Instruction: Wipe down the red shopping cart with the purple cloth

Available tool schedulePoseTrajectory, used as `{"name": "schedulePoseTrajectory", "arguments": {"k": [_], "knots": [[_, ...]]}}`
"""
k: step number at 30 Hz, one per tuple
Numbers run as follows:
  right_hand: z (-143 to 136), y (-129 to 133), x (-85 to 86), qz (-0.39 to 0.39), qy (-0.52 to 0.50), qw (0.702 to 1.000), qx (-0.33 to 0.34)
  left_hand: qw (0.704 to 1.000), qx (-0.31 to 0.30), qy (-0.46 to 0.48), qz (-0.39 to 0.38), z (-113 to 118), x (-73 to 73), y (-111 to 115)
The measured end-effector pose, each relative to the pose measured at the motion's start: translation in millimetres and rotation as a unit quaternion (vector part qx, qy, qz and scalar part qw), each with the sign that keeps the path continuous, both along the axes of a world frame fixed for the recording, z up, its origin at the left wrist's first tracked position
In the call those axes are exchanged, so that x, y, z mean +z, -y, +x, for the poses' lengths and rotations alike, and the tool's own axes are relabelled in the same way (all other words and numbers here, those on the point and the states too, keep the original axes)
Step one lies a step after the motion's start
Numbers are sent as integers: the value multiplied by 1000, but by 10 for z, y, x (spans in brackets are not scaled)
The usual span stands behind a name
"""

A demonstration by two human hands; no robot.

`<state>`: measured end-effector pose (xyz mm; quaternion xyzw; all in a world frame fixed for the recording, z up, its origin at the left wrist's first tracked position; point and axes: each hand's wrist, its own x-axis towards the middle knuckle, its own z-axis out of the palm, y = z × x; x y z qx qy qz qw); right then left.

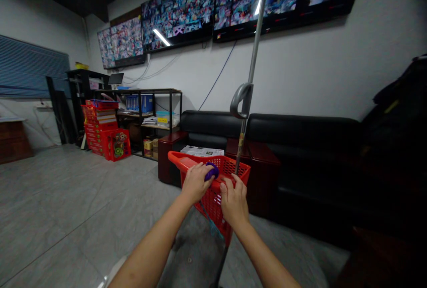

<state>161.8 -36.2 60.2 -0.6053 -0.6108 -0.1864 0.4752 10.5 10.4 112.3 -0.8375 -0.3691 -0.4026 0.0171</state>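
A red plastic basket (213, 206) with perforated sides stands in front of me, tilted in the view. My left hand (196, 184) is over its near side, fingers closed around a round purple object (211, 171) whose kind I cannot make out. Curled over the near rim, my right hand (235, 200) grips the basket's edge. A metal pole (255, 52) with a grey loop handle (240, 100) rises behind my right hand, its lower part hidden by the basket. Light-blue string (213, 228) hangs along the basket's near side.
A black sofa (303, 141) with dark red wooden arms runs along the wall, a newspaper (203, 150) on its seat. Red boxes (100, 132) are stacked beside a black shelf (143, 90) at left. Several screens (180, 8) hang above. Grey floor (66, 203) stretches left.
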Motion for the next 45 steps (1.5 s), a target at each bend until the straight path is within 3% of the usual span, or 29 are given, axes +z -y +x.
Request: {"name": "schedulePoseTrajectory", "arguments": {"k": [4, 7, 13, 22, 26, 31, 35, 38, 42, 45], "knots": [[-16, -37, -32, 12, -6, 1000, 23, 999, 34, 17, -6, -83, 69, -173], [-61, -101, -87, 26, -2, 999, 27, 998, 51, 34, 1, -13, 6, -124], [-71, -125, -150, 38, -31, 997, 52, 999, -3, 50, -1, 64, -131, -8], [-290, -73, -37, -19, -64, 994, 81, 995, 43, 78, -36, -187, 23, -352], [-329, -135, -182, 36, -75, 991, 101, 995, 32, 87, -37, -236, -26, -210], [-154, -242, -365, 92, -95, 988, 76, 998, -11, 63, -29, -216, -42, 85], [105, -377, -384, 14, -82, 993, 79, 998, -48, 10, -36, -212, 116, 56], [271, -520, -399, -103, -55, 988, 104, 998, -12, 25, -60, -217, 174, -64], [303, -683, -462, -151, -23, 982, 108, 995, 65, 69, -39, -122, 31, 12], [214, -706, -477, -143, -10, 986, 84, 996, 76, 47, 4, -29, -93, 192]]}}
